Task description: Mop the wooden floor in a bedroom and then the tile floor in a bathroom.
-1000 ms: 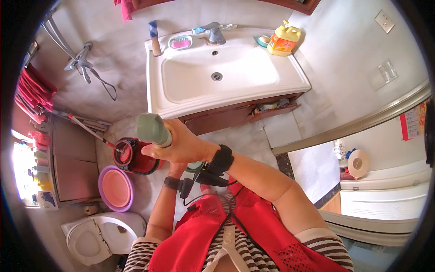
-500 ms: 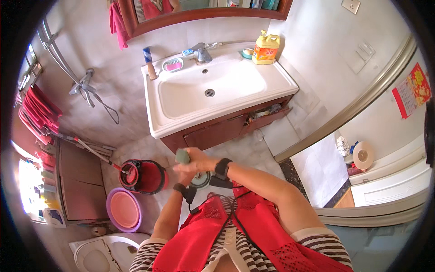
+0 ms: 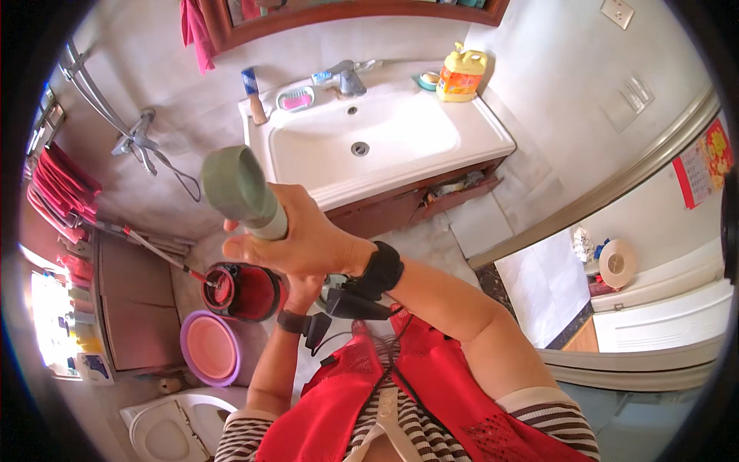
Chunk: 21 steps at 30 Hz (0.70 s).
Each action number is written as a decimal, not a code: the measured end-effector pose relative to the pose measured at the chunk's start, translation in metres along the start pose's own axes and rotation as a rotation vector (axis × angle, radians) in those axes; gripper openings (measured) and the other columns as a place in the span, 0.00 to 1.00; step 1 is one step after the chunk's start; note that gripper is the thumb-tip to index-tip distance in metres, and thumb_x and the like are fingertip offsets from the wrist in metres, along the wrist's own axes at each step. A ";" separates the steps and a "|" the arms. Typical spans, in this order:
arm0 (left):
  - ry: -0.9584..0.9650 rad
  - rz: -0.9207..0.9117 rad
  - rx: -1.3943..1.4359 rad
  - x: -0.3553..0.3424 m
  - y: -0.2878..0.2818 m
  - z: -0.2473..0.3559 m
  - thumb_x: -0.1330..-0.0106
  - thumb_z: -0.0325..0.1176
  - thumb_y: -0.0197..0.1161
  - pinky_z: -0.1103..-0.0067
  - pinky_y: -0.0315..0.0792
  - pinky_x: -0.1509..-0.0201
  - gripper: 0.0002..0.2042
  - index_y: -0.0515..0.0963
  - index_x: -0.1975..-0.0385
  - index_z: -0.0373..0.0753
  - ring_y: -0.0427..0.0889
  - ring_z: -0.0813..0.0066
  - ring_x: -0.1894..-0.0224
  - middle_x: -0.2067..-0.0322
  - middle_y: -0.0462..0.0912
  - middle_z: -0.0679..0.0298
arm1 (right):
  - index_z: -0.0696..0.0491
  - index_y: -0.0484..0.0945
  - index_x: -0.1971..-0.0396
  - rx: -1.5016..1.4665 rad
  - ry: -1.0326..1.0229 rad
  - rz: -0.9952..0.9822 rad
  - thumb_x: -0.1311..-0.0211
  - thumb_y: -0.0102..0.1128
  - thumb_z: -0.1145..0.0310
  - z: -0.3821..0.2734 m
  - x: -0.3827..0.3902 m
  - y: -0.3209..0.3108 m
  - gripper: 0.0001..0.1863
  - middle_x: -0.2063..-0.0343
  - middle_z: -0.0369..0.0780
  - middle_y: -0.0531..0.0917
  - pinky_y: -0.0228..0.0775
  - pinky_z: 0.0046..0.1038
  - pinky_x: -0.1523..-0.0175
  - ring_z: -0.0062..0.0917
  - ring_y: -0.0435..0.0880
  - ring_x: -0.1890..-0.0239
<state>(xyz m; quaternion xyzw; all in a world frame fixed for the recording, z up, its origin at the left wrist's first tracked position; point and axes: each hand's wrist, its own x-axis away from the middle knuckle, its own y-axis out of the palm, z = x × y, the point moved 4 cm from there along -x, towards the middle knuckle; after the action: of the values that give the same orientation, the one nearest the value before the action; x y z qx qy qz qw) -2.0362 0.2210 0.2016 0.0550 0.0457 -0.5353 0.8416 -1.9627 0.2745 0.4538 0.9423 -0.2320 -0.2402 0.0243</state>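
Closest to view is a green-topped thing, a wide green head on a paler, narrower body, tilted up and to the left. The right hand grasps it round the pale body, fingers curled about it, the green head standing clear beyond the thumb side. Just below and behind the right hand is the left hand, mostly hidden by it; I cannot tell whether it grips the lower part of the same thing or only rests near it. A black wristband sits on the right wrist, and a red apron spreads below both hands.

On the floor, down and to the left of the right hand, stands a red bucket with a mop leaning out of it. Further below left, a pink basin sits inside a purple basin, and past these is a toilet.

Beyond the hands, up and to the right, is a white washbasin. Along its back edge are a soap dish, a tap and a yellow bottle. Farthest above the hands hangs a wood-framed mirror.
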 end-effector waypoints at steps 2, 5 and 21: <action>0.007 0.006 0.032 -0.004 0.006 -0.025 0.42 0.27 0.62 0.81 0.71 0.65 0.07 0.75 0.65 0.36 0.76 0.77 0.68 0.69 0.77 0.66 | 0.57 0.74 0.63 0.038 0.051 -0.037 0.49 0.64 0.75 0.017 0.002 -0.012 0.13 0.68 0.33 0.79 0.71 0.20 0.60 0.12 0.76 0.65; -0.011 0.000 0.057 -0.003 0.009 -0.050 0.42 0.28 0.63 0.80 0.70 0.62 0.09 0.74 0.62 0.36 0.75 0.76 0.65 0.67 0.76 0.65 | 0.56 0.75 0.66 -0.018 0.146 0.004 0.50 0.65 0.76 0.035 0.012 -0.022 0.11 0.72 0.31 0.77 0.70 0.21 0.62 0.13 0.74 0.68; -0.040 -0.075 -0.077 0.019 0.027 -0.159 0.44 0.32 0.64 0.74 0.67 0.47 0.20 0.69 0.51 0.38 0.72 0.71 0.50 0.52 0.72 0.61 | 0.53 0.77 0.67 0.312 0.340 0.077 0.47 0.64 0.68 0.171 0.120 -0.057 0.09 0.74 0.35 0.79 0.70 0.24 0.63 0.18 0.77 0.69</action>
<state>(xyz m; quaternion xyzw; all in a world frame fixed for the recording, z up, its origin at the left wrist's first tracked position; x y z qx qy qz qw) -2.0068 0.2378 0.0432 0.0103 0.0515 -0.5651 0.8234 -1.9243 0.2827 0.2405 0.9520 -0.2947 -0.0379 -0.0740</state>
